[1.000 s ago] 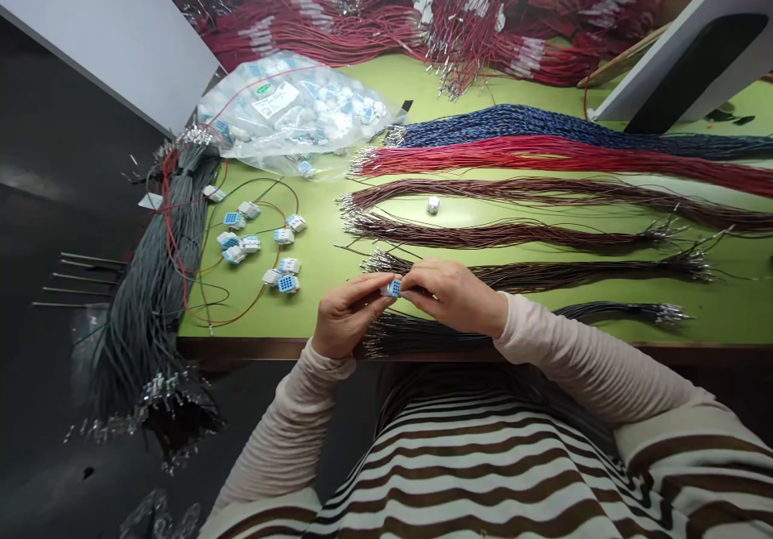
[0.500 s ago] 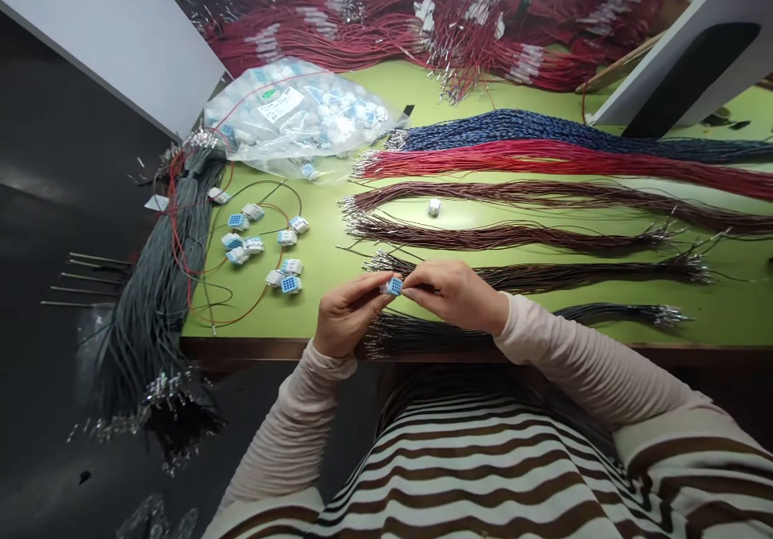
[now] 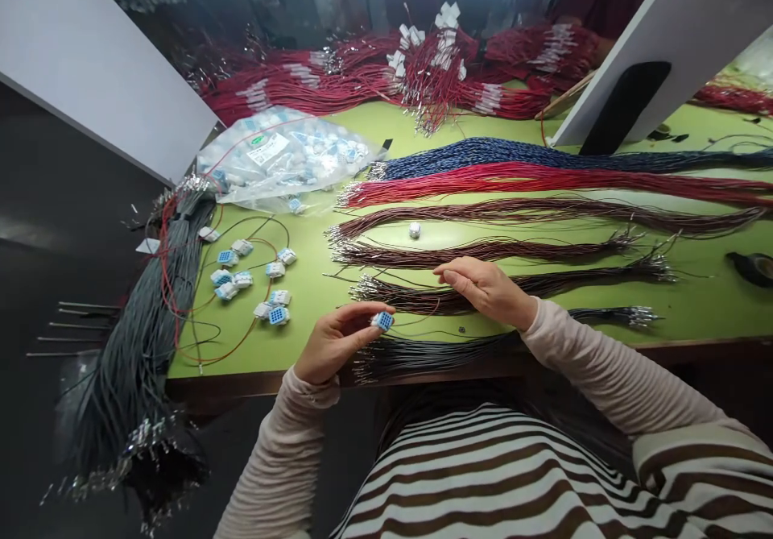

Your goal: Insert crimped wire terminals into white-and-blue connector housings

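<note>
Between thumb and fingertips, my left hand pinches a small white and blue plastic connector housing, its blue grid of holes facing up. A thin brown wire curves away from it to the right. My right hand is apart from the housing, over a bundle of dark brown wires; its fingers stretch left and nothing shows between them. Under the left hand's fingers lies a bundle of black wires. Several similar loose housings lie to the left.
Behind are a clear bag of housings, blue wires, red wires and brown wires. One housing sits between brown bundles. Grey wires hang over the left edge. White panels flank the green table.
My right hand has moved away from the connector housing, to the right, and its fingers have loosened. My left hand keeps the housing. The whole view has shifted slightly.
</note>
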Tool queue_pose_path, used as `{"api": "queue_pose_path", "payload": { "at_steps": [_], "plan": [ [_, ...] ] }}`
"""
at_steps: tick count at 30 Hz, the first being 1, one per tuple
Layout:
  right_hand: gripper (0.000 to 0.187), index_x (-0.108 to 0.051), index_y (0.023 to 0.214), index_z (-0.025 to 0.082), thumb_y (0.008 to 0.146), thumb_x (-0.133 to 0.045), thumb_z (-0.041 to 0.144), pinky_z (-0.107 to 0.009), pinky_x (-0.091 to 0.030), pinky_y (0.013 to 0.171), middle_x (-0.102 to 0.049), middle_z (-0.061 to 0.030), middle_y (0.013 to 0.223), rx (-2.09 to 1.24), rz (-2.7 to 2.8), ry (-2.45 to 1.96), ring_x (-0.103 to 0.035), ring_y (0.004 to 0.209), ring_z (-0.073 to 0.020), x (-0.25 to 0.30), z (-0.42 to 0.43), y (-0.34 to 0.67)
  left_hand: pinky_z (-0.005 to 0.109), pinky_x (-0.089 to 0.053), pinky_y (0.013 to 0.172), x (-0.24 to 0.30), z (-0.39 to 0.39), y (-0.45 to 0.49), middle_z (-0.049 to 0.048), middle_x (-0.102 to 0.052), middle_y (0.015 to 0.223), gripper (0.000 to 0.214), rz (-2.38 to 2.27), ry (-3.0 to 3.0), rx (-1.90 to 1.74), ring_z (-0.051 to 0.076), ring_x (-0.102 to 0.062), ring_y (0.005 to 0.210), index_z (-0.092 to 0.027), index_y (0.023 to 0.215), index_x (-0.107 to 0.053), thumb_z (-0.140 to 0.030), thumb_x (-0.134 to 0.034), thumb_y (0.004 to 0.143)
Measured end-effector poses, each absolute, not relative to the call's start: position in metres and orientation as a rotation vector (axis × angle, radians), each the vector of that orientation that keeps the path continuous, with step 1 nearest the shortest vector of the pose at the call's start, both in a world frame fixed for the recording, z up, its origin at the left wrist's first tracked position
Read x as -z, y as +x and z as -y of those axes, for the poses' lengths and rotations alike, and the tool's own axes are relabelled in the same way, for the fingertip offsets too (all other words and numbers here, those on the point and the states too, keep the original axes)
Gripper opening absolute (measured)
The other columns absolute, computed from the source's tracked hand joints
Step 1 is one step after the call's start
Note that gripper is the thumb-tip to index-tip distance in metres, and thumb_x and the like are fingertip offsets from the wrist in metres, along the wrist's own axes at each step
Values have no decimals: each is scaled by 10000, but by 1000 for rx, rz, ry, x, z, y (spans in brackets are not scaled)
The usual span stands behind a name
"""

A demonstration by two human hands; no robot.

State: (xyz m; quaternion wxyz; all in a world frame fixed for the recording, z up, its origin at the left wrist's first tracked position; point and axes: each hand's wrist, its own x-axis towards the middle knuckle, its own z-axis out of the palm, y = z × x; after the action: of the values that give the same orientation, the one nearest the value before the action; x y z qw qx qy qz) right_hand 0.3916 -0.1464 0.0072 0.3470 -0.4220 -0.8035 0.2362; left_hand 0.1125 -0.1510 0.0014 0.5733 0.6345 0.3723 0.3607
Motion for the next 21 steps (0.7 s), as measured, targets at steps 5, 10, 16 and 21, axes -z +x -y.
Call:
{"api": "queue_pose_path", "payload": {
  "at_steps": [5, 10, 16, 21],
  "plan": [
    [226, -651, 1013, 132, 923, -475, 243, -384, -469, 825, -649, -126, 965, -201, 2314, -1146, -551, 893, -205, 20, 148, 410, 334, -583, 818, -29, 124, 121, 157, -710, 1045, 269, -715, 1588, -667, 219, -685, 934, -144, 1040, -702, -212, -699, 779],
    [227, -666, 997, 134, 923, -472, 227, -357, -455, 802, -643, -112, 975, -146, 2360, -1078, -520, 867, -189, 30, 149, 413, 332, -585, 773, -29, 93, 141, 173, -654, 1188, 251, -593, 1579, -512, 213, -691, 907, -165, 993, -710, -223, -724, 749],
    [208, -675, 1001, 150, 909, -510, 238, -327, -432, 786, -663, -99, 972, -337, 2338, -956, -536, 853, -163, 27, 143, 420, 313, -585, 721, -13, 89, 133, 183, -622, 1237, 245, -686, 1544, -392, 195, -696, 831, -174, 984, -716, -253, -721, 752],
    [204, -679, 1013, 166, 911, -518, 240, -335, -421, 824, -676, -89, 977, -483, 2324, -956, -571, 897, -159, 27, 141, 425, 351, -586, 756, -23, 91, 127, 167, -641, 1213, 243, -692, 1525, -300, 234, -687, 924, -189, 994, -719, -255, -712, 761]
  ]
}}
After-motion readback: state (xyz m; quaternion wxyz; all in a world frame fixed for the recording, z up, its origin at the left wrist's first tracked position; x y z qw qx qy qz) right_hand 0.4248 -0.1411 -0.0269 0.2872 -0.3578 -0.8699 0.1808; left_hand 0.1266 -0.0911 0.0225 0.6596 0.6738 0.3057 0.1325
